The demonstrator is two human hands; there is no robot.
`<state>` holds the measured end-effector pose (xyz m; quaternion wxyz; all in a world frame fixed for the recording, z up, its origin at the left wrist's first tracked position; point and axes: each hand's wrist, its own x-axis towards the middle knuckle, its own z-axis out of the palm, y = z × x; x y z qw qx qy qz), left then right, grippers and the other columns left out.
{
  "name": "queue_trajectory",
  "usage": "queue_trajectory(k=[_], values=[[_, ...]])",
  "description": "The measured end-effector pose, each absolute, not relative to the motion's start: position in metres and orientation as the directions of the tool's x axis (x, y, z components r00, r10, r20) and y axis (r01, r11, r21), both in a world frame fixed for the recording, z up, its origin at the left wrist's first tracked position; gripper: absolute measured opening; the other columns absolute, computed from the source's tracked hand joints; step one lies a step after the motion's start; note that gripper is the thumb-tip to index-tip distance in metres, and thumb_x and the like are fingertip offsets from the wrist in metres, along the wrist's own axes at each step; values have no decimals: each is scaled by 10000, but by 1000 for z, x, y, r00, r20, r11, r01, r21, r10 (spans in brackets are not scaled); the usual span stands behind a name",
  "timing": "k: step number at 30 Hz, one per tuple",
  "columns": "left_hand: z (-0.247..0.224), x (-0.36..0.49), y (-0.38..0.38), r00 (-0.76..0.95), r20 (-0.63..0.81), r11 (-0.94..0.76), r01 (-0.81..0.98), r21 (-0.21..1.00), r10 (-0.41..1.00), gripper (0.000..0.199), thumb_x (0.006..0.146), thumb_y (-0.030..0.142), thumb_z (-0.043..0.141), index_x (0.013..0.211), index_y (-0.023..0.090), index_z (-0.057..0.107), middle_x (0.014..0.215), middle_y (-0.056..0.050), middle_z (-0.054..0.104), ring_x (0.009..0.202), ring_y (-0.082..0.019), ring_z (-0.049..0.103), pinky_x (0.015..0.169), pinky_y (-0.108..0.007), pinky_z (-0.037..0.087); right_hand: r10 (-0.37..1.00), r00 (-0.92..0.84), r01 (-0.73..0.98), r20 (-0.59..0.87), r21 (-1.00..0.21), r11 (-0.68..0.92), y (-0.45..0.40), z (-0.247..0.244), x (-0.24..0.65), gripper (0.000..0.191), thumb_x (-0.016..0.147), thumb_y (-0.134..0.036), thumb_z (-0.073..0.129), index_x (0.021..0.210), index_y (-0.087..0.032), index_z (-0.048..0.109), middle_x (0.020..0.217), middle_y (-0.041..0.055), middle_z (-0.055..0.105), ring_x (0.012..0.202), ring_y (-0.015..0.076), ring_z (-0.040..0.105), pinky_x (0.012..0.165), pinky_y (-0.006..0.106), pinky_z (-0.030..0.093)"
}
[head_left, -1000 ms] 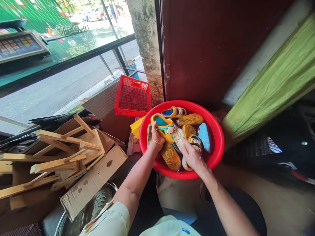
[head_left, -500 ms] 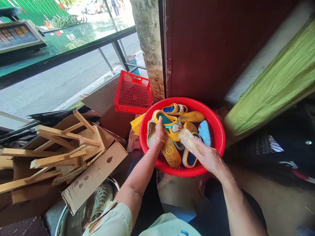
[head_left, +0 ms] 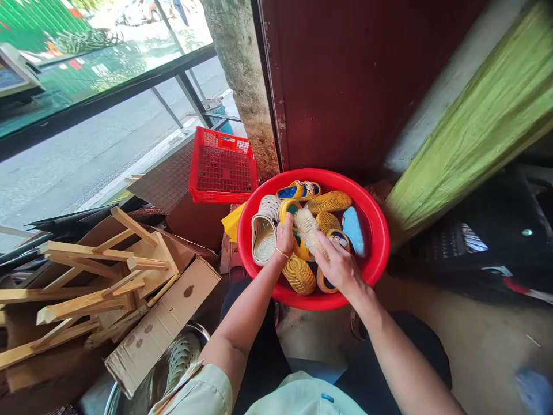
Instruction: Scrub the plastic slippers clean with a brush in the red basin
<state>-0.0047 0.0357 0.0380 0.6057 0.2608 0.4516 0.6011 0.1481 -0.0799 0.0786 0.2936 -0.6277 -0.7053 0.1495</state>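
Beside a maroon door (head_left: 337,86), more slippers (head_left: 330,202) sit in a red basin (head_left: 332,176), the left hand (head_left: 285,239) clamped on a yellow slipper (head_left: 301,249), the right hand (head_left: 339,268) clamped on a brush (head_left: 306,226) against it.

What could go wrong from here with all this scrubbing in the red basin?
The brush in the right hand might slip off the yellow slipper held by the left hand and knock that hand, since they work so close together. The white slipper leans high against the wall of the red basin, so it might tip out. If the basin holds water, splashes could wet the cardboard box beside it.
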Motion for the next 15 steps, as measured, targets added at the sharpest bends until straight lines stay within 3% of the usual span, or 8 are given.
queue_trajectory(k=[4, 9, 12, 15], values=[[33, -1, 25, -45, -175, 147, -362, 920, 983, 160, 853, 319, 780, 799, 195, 695, 770, -17, 633, 1109, -272, 636, 1037, -359, 520, 983, 39, 868, 181, -493, 57, -66, 70, 137, 583, 1039, -367, 452, 1606, -233, 430, 1189, 151, 751, 1043, 289, 734, 921, 383, 590], [32, -12, 29, 31, -240, 241, -223, 945, 970, 252, 838, 407, 785, 771, 193, 670, 761, -41, 642, 1065, -290, 643, 990, -398, 522, 951, 170, 807, 260, -591, 18, -56, 67, 148, 573, 1047, -350, 408, 1584, -150, 433, 1357, 180, 686, 1197, 295, 685, 1010, 399, 555], [30, -20, 27, 19, -177, 178, -153, 972, 984, 340, 732, 325, 868, 1003, 185, 718, 966, -76, 719, 1147, -304, 647, 1057, -417, 491, 903, 299, 749, 308, -662, -23, -54, 69, 172, 569, 1039, -361, 412, 1555, -126, 453, 1456, 176, 625, 1284, 287, 642, 1071, 402, 528], [28, -28, 28, -40, 49, -47, 43, 998, 998, 519, 707, 247, 850, 1195, 224, 675, 1290, -113, 676, 1360, -307, 544, 1204, -431, 366, 857, 394, 714, 331, -698, -59, -55, 73, 200, 566, 1028, -412, 437, 1529, -152, 486, 1461, 164, 625, 1284, 290, 644, 1082, 421, 525]])
